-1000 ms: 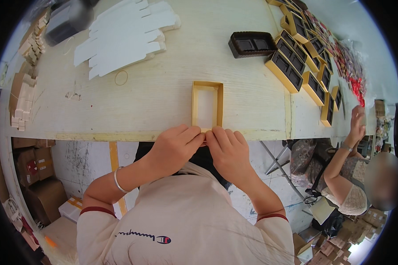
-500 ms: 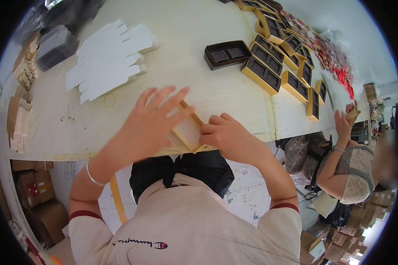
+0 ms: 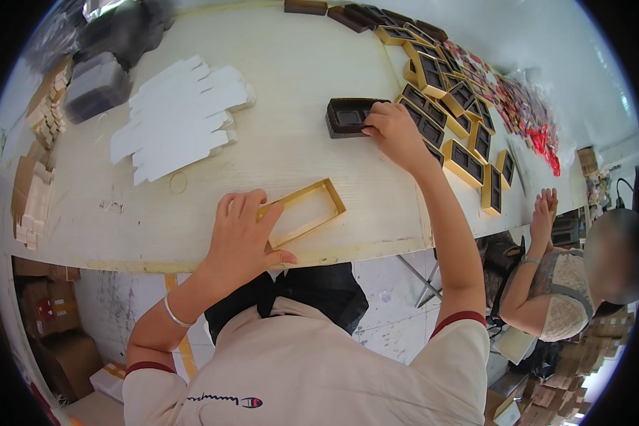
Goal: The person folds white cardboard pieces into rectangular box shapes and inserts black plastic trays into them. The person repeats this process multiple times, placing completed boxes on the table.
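Observation:
A shallow gold-rimmed box with a pale bottom lies on the table in front of me, with nothing inside it. My left hand grips its left end, thumb on the near side and fingers over the far edge. Farther off, my right arm is stretched out over the table. My right hand closes its fingertips on the right end of a dark brown plastic tray with recessed compartments, which appears to be a nested stack. Right beside that hand stand several gold boxes with dark trays in them.
Flat white cartons are piled at the left, with a stack of grey plastic pieces behind them. Along the far right lie many small wrapped packets. A co-worker sits at the right, hands raised at the table edge.
My right hand has left the gold box and reached far to the dark tray. The box has turned, its far end now pointing right, and my left hand has closed on its left end.

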Action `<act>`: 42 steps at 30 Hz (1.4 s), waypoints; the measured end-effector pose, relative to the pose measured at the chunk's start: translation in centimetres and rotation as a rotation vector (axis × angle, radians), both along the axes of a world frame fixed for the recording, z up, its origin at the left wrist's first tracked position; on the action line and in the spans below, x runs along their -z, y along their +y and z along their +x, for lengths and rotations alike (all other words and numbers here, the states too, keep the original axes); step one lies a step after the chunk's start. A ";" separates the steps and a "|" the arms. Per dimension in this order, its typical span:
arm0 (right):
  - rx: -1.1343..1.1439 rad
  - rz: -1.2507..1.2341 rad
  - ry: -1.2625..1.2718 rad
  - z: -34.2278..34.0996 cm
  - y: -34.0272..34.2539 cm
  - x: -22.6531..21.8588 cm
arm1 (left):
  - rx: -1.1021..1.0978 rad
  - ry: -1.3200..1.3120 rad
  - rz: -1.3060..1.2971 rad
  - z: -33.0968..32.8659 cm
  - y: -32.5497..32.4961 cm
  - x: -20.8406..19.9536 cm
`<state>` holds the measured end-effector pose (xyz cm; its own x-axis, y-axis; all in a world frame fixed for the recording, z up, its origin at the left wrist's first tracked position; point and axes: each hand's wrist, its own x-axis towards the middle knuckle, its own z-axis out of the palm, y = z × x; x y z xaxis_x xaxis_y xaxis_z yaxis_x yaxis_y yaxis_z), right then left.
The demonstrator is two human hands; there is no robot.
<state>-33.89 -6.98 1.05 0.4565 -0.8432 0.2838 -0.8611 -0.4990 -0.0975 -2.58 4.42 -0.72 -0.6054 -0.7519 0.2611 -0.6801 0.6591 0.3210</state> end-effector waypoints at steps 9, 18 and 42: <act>-0.177 -0.130 -0.484 0.0 0.6 -4.8 | -0.017 0.121 0.013 -0.2 0.4 -0.1; -0.353 1.329 -0.624 6.3 6.2 -4.9 | 0.306 0.450 0.033 -0.6 0.3 -2.7; 0.039 0.470 -0.745 8.8 13.4 -0.3 | 0.083 0.467 0.842 1.4 -3.7 -1.9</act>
